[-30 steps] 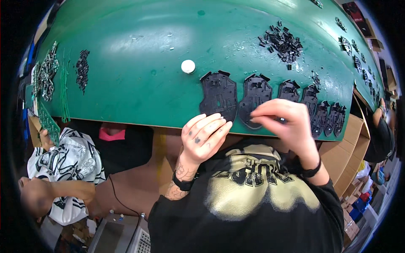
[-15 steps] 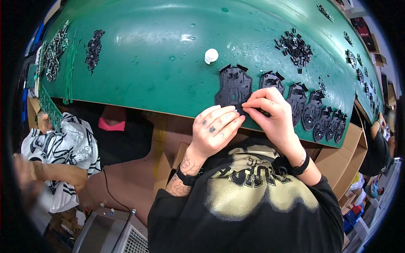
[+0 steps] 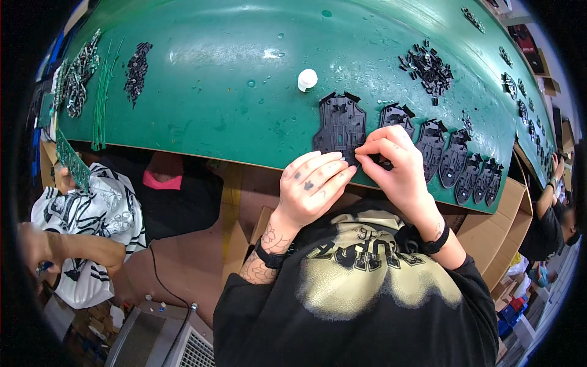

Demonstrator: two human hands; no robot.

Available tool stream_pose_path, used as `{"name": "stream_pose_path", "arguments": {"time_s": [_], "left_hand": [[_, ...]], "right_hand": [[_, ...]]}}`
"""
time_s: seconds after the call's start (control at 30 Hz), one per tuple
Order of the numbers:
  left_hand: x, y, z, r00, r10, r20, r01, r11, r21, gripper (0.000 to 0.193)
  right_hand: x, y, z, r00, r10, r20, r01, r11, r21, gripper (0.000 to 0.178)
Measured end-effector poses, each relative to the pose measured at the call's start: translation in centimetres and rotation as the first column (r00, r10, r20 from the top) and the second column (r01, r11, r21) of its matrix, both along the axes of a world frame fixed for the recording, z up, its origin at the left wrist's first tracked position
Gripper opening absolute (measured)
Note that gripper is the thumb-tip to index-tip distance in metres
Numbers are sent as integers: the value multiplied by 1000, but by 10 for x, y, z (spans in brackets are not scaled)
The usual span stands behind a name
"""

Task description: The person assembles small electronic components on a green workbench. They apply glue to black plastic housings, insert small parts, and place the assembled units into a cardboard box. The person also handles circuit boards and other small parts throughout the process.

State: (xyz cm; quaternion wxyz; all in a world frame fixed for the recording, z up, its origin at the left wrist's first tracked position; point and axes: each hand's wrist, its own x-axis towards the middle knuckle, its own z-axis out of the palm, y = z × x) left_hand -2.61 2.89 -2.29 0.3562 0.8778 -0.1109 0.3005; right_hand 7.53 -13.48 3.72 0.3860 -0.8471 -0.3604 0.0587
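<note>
Fingers (image 3: 324,177) of the left hand (image 3: 306,189) lie side by side, not spread, their tips at the lower end of a black plastic shell (image 3: 338,125); whether they grip it or only steady it, I cannot tell. At the shell's lower right, the right hand (image 3: 396,160) brings thumb and index finger together in a pinch (anything between them is too small to make out). Each wrist wears a dark band (image 3: 436,240).

That shell lies near the front edge of a green table (image 3: 214,110), the leftmost of a row of seven. Its neighbour (image 3: 396,114) is partly covered by the right hand, and the other five run on toward the right end.

Just beyond the shell stands a small white container (image 3: 307,80). A heap of little black parts (image 3: 429,68) sits farther right, with a smaller scatter (image 3: 467,122) nearer the row. Well to the left are a long black pile (image 3: 137,72), some thin green strips (image 3: 105,101) and a jumble of silvery parts (image 3: 84,76).

At the left, a co-worker in a white patterned shirt (image 3: 101,205) holds a green board (image 3: 73,160). An open cardboard box (image 3: 489,227) is by the table's right end.
</note>
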Motion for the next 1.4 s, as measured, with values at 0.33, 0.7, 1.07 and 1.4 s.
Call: {"name": "stream_pose_path", "arguments": {"time_s": [0.33,0.7,1.07,1.4], "left_hand": [[-1,0,3,1000,-14,-18,14,1000,-4,31],[39,37,55,905,323,-276,-397,873,-283,71],[56,18,69,996,3,-85,-45,870,-492,18],[16,-14,45,993,117,-12,-114,932,-345,34]], "right_hand": [[3,8,12,999,40,29,-36,991,-128,17],[27,13,31,984,176,-25,-177,952,-248,8],[7,2,23,536,192,-822,378,816,437,52],[-18,1,6,506,418,-754,568,496,657,40]]}}
